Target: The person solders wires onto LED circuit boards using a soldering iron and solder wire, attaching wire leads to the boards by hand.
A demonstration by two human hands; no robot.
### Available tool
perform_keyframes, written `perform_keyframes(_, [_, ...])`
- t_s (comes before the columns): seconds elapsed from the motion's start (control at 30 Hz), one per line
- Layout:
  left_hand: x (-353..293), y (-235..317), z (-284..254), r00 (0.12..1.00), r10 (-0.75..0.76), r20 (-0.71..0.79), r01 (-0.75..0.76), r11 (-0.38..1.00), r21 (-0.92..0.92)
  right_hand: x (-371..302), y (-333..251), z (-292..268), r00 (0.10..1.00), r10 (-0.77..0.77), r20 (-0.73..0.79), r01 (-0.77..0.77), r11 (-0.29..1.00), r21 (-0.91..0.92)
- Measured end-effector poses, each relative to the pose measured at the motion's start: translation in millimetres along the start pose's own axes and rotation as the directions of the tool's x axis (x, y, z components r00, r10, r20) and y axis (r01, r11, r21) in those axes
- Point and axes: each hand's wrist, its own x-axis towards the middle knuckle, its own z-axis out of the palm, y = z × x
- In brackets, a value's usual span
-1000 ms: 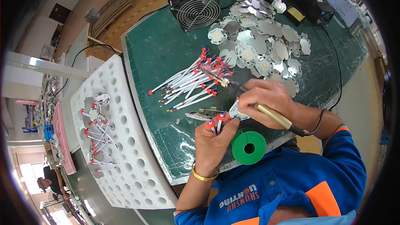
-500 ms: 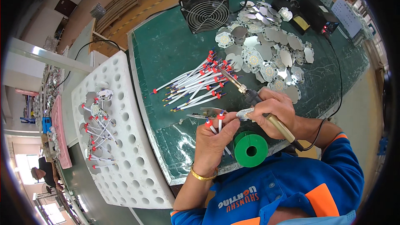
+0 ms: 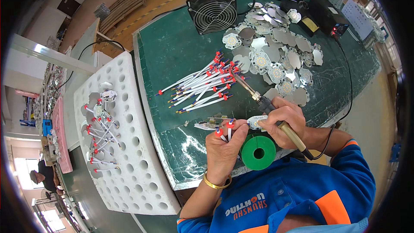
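Observation:
My right hand is closed round a soldering iron, whose metal tip points up and left toward a pile of white wires. With the same hand's fingertips I also touch a small white LED board, which lies between my two hands. In my left hand are white wires with red collars, standing up between closed fingers. Thin boards jut out past those fingers; how they are gripped is partly hidden. A green solder spool sits just below my hands.
Loose white wires with red collars lie on the green mat, beside a heap of LED boards. A black fan and a black soldering station stand behind. At left, a white foam tray carries wired boards.
The soldering iron has shifted slightly down and right. The small LED board between my hands now shows more of its face, and the boards past my left fingers have turned a little.

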Motion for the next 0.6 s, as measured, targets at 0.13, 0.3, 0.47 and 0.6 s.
perform_keyframes(0.13, [-1.3,-2.4,2.5,0.998,0.054,-0.016,-0.053,0.998,0.028,-3.6,3.7,0.6,1.0,-0.011,0.017,0.011,1.0,-0.002])
perform_keyframes(0.3, [-1.7,-6.3,5.6,0.984,0.172,-0.039,-0.167,0.981,0.101,-6.4,1.0,-2.0,0.999,0.026,0.036,-0.026,1.0,0.01])
perform_keyframes(0.47, [-0.3,-5.4,5.5,0.981,0.192,-0.032,-0.178,0.952,0.251,-11.4,4.4,-4.1,0.996,0.065,0.054,-0.067,0.997,0.04])
perform_keyframes(0.6, [-0.6,-5.5,4.9,0.969,0.243,-0.054,-0.217,0.931,0.292,-14.2,10.3,-17.4,0.989,-0.069,0.129,0.078,0.995,-0.062])
